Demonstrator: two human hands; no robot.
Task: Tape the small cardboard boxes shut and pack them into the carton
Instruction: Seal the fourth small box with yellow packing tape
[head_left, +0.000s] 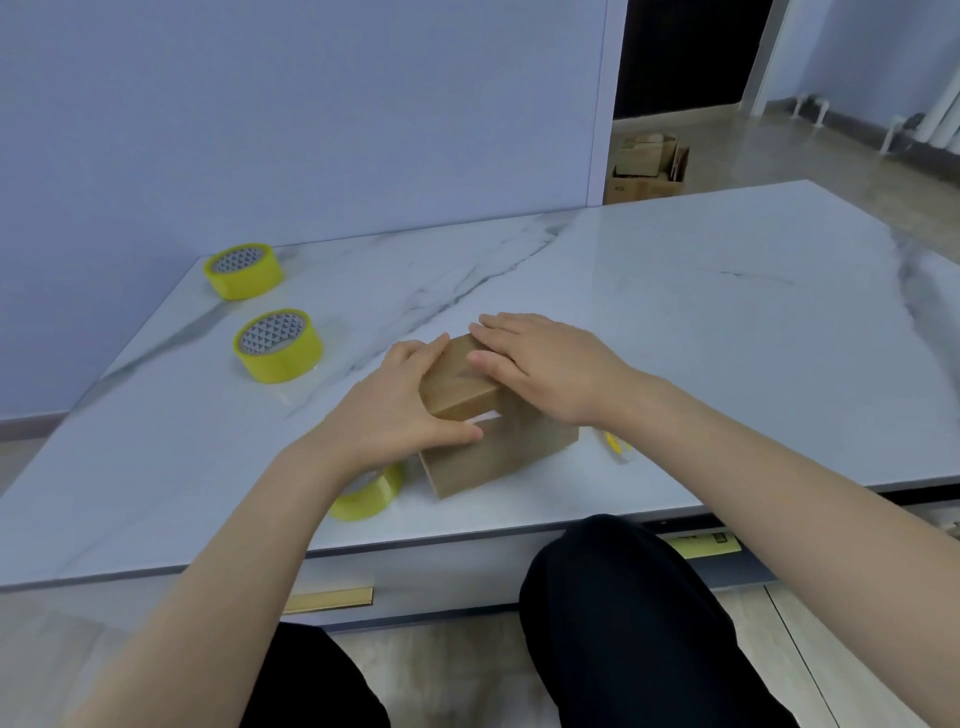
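Near the front edge of the marble table (727, 291), both hands work on a small cardboard box (457, 382) that sits on top of a second, larger cardboard box (498, 452). Left hand (395, 410): fingers curled against the left side of the small box, thumb pressed along its lower front edge, gripping it. Right hand (540, 364): open and flat, palm down, fingers extended together, resting on the top and right side of the small box. The small box is tilted relative to the larger box beneath it, which lies flat on the table.

Directly left of the larger box, partly hidden under the left wrist, lies a yellow tape roll (371, 493). Right of the larger box, just beyond the right wrist, a small yellow and white item (618, 447) lies on the table; its type cannot be determined. Farther left of the boxes, a second tape roll (278, 345) lies flat, and a third tape roll (244, 270) lies beyond it near the back-left corner of the table.

Behind the table, on the floor beside the wall panel, stands an open carton (647, 169) holding cardboard items.
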